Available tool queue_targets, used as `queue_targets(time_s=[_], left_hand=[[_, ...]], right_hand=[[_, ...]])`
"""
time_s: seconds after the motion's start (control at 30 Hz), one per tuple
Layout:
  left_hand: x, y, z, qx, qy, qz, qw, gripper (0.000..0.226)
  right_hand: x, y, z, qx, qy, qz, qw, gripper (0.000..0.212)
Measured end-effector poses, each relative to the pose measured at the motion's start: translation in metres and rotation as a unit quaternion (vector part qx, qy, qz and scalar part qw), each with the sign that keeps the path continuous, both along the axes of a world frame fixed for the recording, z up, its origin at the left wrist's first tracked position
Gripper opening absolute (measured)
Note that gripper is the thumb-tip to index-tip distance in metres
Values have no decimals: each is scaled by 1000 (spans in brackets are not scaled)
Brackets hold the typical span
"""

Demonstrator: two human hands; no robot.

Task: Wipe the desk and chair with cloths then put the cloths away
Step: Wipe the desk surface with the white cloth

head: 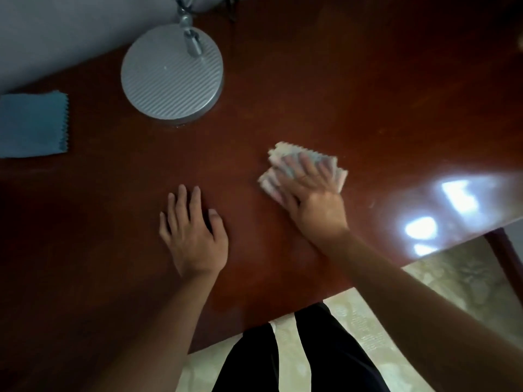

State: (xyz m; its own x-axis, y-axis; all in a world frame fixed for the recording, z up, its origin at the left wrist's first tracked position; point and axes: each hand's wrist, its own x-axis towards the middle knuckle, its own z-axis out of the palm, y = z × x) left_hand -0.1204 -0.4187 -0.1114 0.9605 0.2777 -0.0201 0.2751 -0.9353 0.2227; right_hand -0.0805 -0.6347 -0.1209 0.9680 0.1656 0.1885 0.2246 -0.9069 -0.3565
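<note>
On desk (339, 80) — right hand (314, 199) flat, seemingly pressing pale cloth (276, 165).

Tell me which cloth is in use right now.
The pale cloth, pressed flat under the right hand. The blue cloth lies untouched at the desk's far left.

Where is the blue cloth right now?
In the head view, the blue cloth lies flat at the desk's far left edge, left of the round lamp base, untouched by either hand.
</note>
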Motion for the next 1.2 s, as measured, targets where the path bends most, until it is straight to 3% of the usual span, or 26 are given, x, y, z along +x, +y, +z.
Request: queue_targets(time_s=[0.1,0.17,0.33,0.47,0.67,0.77,0.9,1.0,1.2], left_hand=[[-1,-3,0,1,-10,-11,1000,52],[1,-7,0,-7,-21,-24,999,51],[0,-73,12,-65,-42,-127,989,49],[-4,-136,22,-96,-37,-219,970,50],[-5,-206,29,-75,8,-333,940,50],[-1,-229,26,-61,34,-325,943,53],[6,-251,25,-48,46,-305,950,60],[14,-258,27,-37,55,-308,949,60],[25,-274,31,3,117,-326,938,60]], right_hand=[[-4,-55,6,0,13,-120,993,35],[-29,-45,4,-1,13,-143,990,35],[-100,-9,6,33,10,8,999,36],[-86,-71,8,17,17,50,998,41],[-18,-243,14,-15,46,-207,977,40],[-24,-232,15,-15,47,-253,966,39],[-69,-169,12,-4,52,-100,994,43],[-45,-198,11,-5,29,-40,999,41],[76,-286,14,-3,35,-292,956,37]])
